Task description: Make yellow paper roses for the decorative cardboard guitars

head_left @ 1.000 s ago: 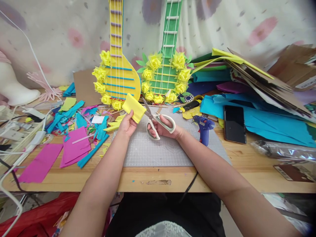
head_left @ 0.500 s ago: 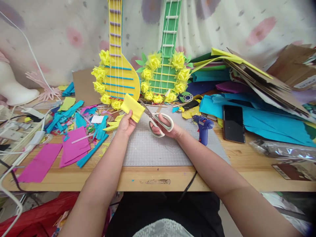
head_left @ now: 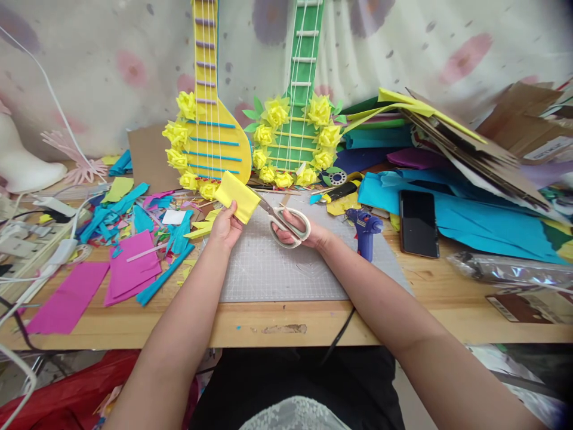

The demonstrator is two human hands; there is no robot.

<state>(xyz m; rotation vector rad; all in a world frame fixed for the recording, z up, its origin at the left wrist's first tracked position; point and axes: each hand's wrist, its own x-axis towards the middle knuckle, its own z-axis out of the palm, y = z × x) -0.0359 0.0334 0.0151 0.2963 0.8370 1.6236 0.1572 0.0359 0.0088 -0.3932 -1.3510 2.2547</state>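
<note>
My left hand (head_left: 226,227) pinches a folded piece of yellow crepe paper (head_left: 237,195) and holds it up over the far edge of the grey cutting mat (head_left: 277,272). My right hand (head_left: 304,232) has its fingers through the grey handles of a pair of scissors (head_left: 282,218). The blades point left and meet the right edge of the yellow paper. Just behind stand a yellow paper guitar (head_left: 212,119) and a green paper guitar (head_left: 298,119), both ringed with yellow paper flowers.
A blue glue gun (head_left: 366,227) and a black phone (head_left: 418,224) lie right of the mat. Cyan paper sheets (head_left: 483,221) and cardboard (head_left: 474,149) pile up at the right. Pink sheets (head_left: 132,269), cyan scraps and white cables (head_left: 40,263) cover the left of the wooden table (head_left: 277,325).
The scissors have swung from pointing up to pointing left, and their blades have closed in on the right edge of the yellow paper. The left hand keeps holding the paper.
</note>
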